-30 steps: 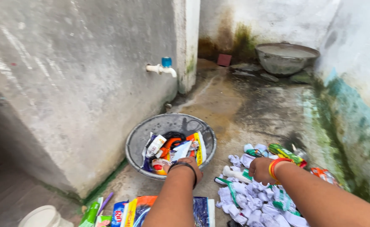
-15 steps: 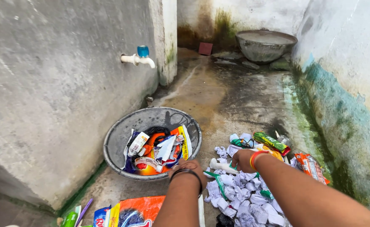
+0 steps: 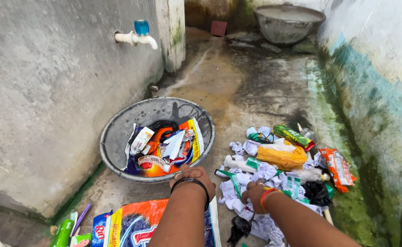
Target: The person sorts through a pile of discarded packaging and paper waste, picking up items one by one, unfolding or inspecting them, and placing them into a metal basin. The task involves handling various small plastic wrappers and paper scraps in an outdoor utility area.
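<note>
My left hand (image 3: pixel 191 175), with a black bangle on the wrist, rests at the near rim of a grey metal basin (image 3: pixel 114 137). Its fingers are tucked down out of sight. The basin holds a heap of torn colourful wrappers (image 3: pixel 164 146). To the right, my right hand (image 3: pixel 255 191), wearing an orange bangle, is pressed into a pile of crumpled white paper scraps (image 3: pixel 237 187) on the wet concrete floor, fingers curled on some of them. A yellow packet (image 3: pixel 281 158) and a green wrapper (image 3: pixel 292 135) lie just beyond that hand.
A large orange-and-blue packet (image 3: pixel 137 224) lies by my left forearm, with green wrappers (image 3: pixel 63 233) to its left. An orange wrapper (image 3: pixel 338 167) and a black bag (image 3: pixel 317 192) lie near the mossy right wall. A tap (image 3: pixel 137 36) juts from the left wall. A second basin (image 3: pixel 287 23) stands at the back.
The view has come closer and swung left. My left hand has drawn back from the wrappers to the basin's near rim. My right hand has slid nearer to me on the paper pile.
</note>
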